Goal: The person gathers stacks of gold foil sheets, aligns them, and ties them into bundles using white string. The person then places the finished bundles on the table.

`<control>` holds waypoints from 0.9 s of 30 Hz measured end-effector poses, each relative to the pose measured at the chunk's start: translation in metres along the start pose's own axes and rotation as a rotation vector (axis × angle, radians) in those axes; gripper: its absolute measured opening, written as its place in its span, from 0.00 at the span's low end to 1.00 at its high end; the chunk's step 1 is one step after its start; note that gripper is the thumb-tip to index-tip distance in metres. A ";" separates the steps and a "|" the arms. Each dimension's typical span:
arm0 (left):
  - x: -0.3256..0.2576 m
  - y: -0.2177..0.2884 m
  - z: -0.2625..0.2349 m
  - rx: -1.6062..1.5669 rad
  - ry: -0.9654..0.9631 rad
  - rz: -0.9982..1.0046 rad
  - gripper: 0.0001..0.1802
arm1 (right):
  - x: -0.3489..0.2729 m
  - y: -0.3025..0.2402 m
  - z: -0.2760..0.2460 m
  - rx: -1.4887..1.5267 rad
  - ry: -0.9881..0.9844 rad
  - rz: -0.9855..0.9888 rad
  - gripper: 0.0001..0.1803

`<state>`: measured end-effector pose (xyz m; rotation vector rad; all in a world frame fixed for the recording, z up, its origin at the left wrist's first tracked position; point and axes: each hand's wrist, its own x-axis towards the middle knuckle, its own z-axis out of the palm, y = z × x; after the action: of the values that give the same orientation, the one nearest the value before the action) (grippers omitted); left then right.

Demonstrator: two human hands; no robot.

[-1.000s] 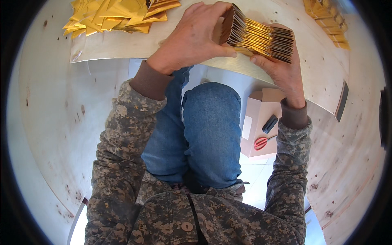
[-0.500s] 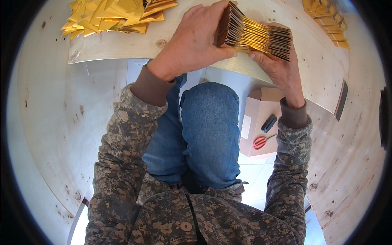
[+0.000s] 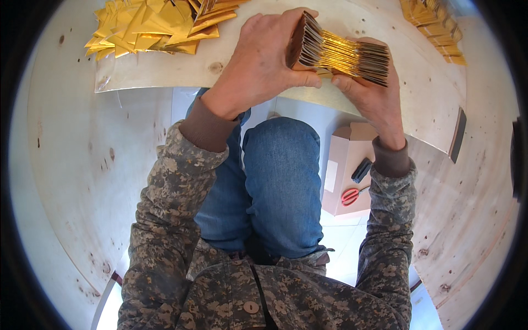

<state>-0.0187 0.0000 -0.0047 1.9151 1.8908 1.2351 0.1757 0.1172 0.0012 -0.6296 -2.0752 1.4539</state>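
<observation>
Worktop (image 3: 432, 104): gold packet stack (image 3: 344, 54), hand-held, above the surface near the front edge.
Left hand (image 3: 261, 60), part-curled, grips the stack's left end; right hand (image 3: 378, 104), part-curled, grips its right end, fingers mostly hidden.

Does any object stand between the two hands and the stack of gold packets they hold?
Nothing visible does: the left hand and right hand grip the gold stack directly, one at each end. The loose gold pile lies apart, farther left.
</observation>
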 end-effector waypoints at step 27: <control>-0.008 0.005 0.003 0.100 0.010 -0.065 0.45 | -0.006 0.000 0.004 0.031 0.026 0.091 0.34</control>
<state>-0.0117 -0.0068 -0.0066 1.8822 2.0389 1.1544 0.1779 0.1102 -0.0009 -0.7349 -2.0238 1.5172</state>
